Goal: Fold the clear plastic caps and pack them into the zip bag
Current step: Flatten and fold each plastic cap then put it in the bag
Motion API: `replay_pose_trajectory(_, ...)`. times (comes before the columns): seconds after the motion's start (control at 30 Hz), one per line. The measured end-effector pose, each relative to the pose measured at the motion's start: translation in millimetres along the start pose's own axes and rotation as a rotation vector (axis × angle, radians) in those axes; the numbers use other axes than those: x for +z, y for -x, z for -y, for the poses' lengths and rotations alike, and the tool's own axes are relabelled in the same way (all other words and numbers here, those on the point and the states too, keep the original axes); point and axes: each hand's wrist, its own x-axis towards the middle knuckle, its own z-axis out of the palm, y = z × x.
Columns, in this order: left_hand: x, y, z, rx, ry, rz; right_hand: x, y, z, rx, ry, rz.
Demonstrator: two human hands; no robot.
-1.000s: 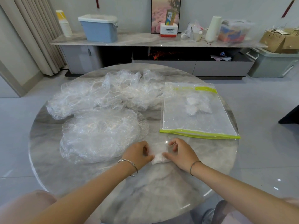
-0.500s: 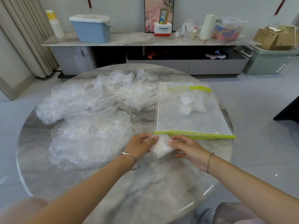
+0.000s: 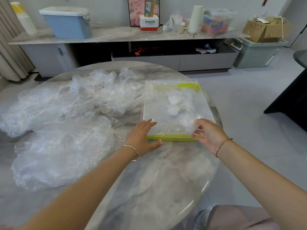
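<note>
One cap [image 3: 191,125] — right hand [image 3: 210,137] grips it at bag [image 3: 159,112].

Both bare forearms stretch forward, converging slightly, the wrists apart. The left hand [image 3: 142,136] lies palm down, fingers straight and close together, thumb spread wide. The right hand [image 3: 210,134] has its fingers [image 3: 201,122] curled, pinching a crumpled clear plastic cap [image 3: 191,126].

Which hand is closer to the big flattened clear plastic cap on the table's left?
Left. The left hand lies flat on the green-edged clear zip bag's near left corner, right of the flattened cap; the right hand holds a folded cap at the bag's near right corner.
</note>
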Motion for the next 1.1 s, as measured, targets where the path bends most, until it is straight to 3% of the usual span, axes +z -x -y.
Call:
replay_pose_trajectory(0.2, 3.2, -28.6, 1.3, -0.016, -0.126, 0.096, -4.0, -1.7, 7.6, -0.003, 0.011, 0.012)
replay_pose_trajectory(0.3, -1.0, -34.4, -1.0, -0.018, -0.072, 0.077, -0.2, 0.2, 11.3, -0.107, 0.064, -0.006)
replay_pose_trajectory(0.4, -15.7, -38.9, -14.8, -0.057, 0.059, -0.062, 6.0, 5.1, 18.2, -0.571, 0.253, -0.149)
replay_pose_trajectory(0.47, -28.2, -40.6, -30.1, -0.046, 0.111, -0.168, 11.3, 14.1, 25.2, -0.978, 0.463, -0.101)
replay_pose_trajectory(0.57, -49.7, -40.2, -55.0, -0.068, 0.115, -0.234, 17.0, 15.2, 28.5, -1.469, 0.931, -0.022)
replay_pose_trajectory(0.63, -61.4, -37.4, -67.7, -0.089, 0.075, -0.239, 19.0, 2.0, 26.7, -1.629, 1.3, -0.051)
replay_pose_trajectory(0.7, -67.9, -33.2, -74.9, -0.082, 0.019, -0.234, 17.4, -13.9, 26.1, -1.559, 1.488, -0.119)
replay_pose_trajectory(0.8, -70.7, -25.0, -74.5, -0.089, 0.046, -0.214, 14.8, -32.5, 21.4, -1.101, 1.541, -0.103)
replay_pose_trajectory(0.87, -73.4, -22.0, -72.1, -0.108, 0.096, -0.21, 16.0, -42.6, 9.4, -0.707, 1.649, 0.073)
replay_pose_trajectory(0.93, -75.1, -20.9, -70.1, -0.119, 0.11, -0.197, 20.8, -48.3, -2.9, -0.437, 1.701, 0.267)
replay_pose_trajectory(1.0, -74.5, -18.5, -69.7, -0.115, 0.098, -0.188, 23.0, -57.0, -15.6, -0.329, 1.747, 0.321)
replay_pose_trajectory(1.1, -70.2, -15.0, -71.0, -0.093, 0.06, -0.161, 19.7, -70.5, -29.9, -0.288, 1.773, 0.237)
